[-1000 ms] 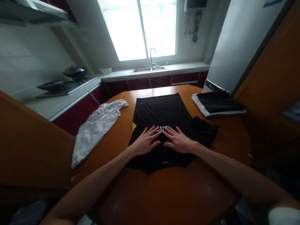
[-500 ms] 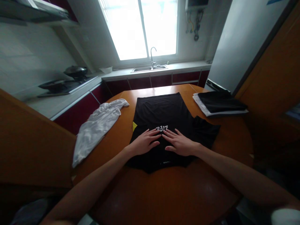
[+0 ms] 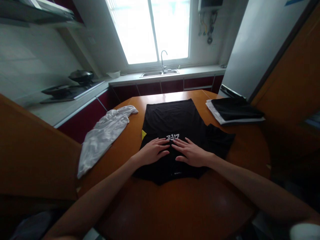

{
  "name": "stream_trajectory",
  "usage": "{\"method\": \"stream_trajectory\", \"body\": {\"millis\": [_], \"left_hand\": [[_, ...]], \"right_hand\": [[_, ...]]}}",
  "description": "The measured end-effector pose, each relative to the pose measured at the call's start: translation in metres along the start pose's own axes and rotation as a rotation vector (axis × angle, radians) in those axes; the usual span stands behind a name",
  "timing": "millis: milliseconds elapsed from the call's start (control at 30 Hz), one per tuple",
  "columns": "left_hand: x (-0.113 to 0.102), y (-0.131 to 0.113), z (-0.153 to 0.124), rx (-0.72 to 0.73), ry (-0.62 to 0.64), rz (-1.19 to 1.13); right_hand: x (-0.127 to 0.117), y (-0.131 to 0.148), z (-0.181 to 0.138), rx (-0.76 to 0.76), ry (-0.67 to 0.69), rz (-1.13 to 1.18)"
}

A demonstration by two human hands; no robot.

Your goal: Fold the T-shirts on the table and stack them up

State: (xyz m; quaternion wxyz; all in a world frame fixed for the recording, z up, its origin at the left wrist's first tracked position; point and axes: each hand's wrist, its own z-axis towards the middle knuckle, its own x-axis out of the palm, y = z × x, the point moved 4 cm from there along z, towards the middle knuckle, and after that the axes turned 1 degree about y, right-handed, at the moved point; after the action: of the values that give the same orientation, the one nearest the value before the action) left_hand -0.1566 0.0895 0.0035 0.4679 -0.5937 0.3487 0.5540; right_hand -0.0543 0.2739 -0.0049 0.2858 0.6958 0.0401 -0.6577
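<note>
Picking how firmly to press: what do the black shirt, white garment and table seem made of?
Black shirt: probably synthetic knit, matte; soft shallow wrinkles. White garment: perhaps satin-like synthetic; bright sheen along folds. Table: likely varnished wood or laminate; glossy, bright reflection at far edge.

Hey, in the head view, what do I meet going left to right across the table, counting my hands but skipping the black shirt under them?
Shiny white cloth, your left hand, your right hand, folded black-and-white stack.
</note>
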Motion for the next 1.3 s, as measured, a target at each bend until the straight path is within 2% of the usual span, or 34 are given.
{"method": "stream_trajectory", "body": {"millis": [267,533,667,833,1300], "left_hand": [[0.001,-0.003,-0.001,0.019,0.006,0.052],[-0.017,-0.009,-0.003,0.068,-0.078,-0.006],[-0.019,-0.019,-0.005,0.112,-0.001,-0.04],[-0.016,-0.027,-0.008,0.083,0.099,-0.086],[-0.021,-0.042,-0.01,0.046,0.206,-0.038]], "right_hand": [[0.001,0.0,0.0,-0.003,0.02,-0.015],[0.003,-0.001,0.0,-0.02,0.01,-0.026],[-0.002,0.0,0.0,-0.023,-0.025,-0.028],[-0.003,0.003,-0.001,-0.049,-0.016,-0.032],[0.003,0.001,0.0,-0.042,-0.03,-0.011]]}}
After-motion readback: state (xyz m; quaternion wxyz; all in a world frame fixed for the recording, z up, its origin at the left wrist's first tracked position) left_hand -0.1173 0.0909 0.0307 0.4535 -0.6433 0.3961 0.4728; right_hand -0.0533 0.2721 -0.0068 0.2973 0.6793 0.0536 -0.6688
